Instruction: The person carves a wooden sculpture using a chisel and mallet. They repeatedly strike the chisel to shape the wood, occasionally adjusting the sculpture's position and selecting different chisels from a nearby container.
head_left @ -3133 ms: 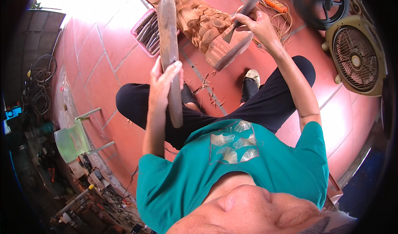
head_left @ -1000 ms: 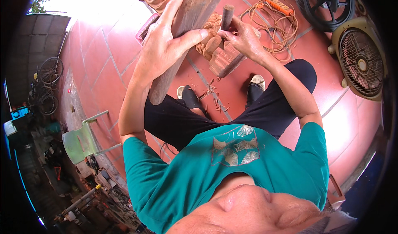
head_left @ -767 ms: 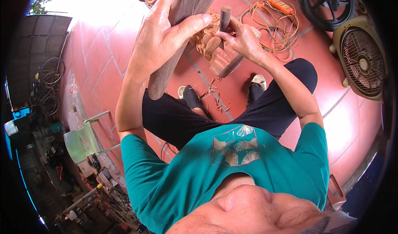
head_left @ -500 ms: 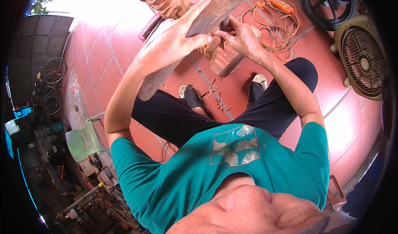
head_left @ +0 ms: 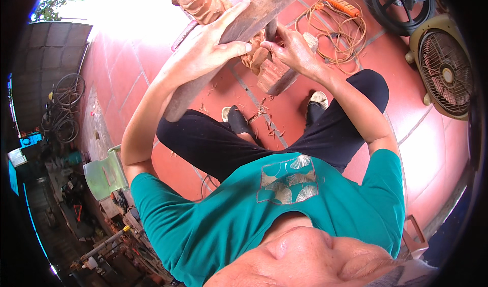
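Note:
A long, worn wooden club [head_left: 272, 7] slants across my left hand [head_left: 216, 45], whose fingers and thumb are wrapped round its middle. My right hand [head_left: 296, 52] is closed on a dark chisel [head_left: 271, 30] that stands nearly upright, its upper end close to the club. Below that hand lies a reddish wooden block [head_left: 276, 77] with cut faces; the chisel's lower end is hidden by my fingers. Beyond the club shows a carved wooden piece [head_left: 205, 5] with flowing folds. Whether it joins the block I cannot tell, as the club and left hand cover the area between.
Wood shavings [head_left: 262, 111] are scattered on the red tiles between my feet. At the right are an orange power strip [head_left: 343, 6] with a coiled cord, a black wheel [head_left: 401, 5] and a fan [head_left: 446, 73]. A green plastic chair [head_left: 105, 176] stands at the left.
The club and my left hand have shifted slightly left and down. My right hand still grips the chisel, which shows a little more clearly beside the club.

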`<state>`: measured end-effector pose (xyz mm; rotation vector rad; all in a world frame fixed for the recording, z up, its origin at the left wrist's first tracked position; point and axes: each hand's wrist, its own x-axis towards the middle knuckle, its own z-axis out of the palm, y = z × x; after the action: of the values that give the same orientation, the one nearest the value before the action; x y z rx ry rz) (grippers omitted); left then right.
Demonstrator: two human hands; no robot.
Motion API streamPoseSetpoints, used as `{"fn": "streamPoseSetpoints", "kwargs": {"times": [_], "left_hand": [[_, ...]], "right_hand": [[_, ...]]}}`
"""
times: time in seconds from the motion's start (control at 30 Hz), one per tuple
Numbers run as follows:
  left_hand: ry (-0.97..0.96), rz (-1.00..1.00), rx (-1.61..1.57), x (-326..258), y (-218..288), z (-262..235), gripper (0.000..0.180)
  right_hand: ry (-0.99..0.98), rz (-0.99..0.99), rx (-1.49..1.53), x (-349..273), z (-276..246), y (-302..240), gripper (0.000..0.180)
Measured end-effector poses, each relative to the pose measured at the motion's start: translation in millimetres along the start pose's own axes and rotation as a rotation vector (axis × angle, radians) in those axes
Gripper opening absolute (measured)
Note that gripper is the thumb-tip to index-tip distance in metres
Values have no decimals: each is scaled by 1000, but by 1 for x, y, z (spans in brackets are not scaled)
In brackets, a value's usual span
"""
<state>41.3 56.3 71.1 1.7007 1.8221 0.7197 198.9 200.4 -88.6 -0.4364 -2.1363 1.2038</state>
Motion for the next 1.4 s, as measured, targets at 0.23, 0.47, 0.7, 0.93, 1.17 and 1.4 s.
{"fn": "streamPoseSetpoints", "kwargs": {"times": [0.23, 0.47, 0.7, 0.93, 1.17, 1.4], "left_hand": [[303, 46, -344, 9, 54, -35, 77], [-26, -2, 205, 11, -4, 1, 75], [130, 139, -5, 16, -12, -10, 73], [154, 125, -84, 12, -7, -9, 72], [207, 58, -35, 8, 17, -6, 72], [318, 258, -363, 14, 46, -7, 79]], "right_hand": [[-24, 23, 37, 3, -2, -2, 31], [-23, 44, 89, 3, -2, 2, 33], [-41, 300, 328, 16, -14, 33, 33], [-39, 292, 359, 9, -20, 21, 28], [-78, 261, 203, 1, -19, 20, 28], [-73, 244, 42, -5, -23, -2, 31]]}}
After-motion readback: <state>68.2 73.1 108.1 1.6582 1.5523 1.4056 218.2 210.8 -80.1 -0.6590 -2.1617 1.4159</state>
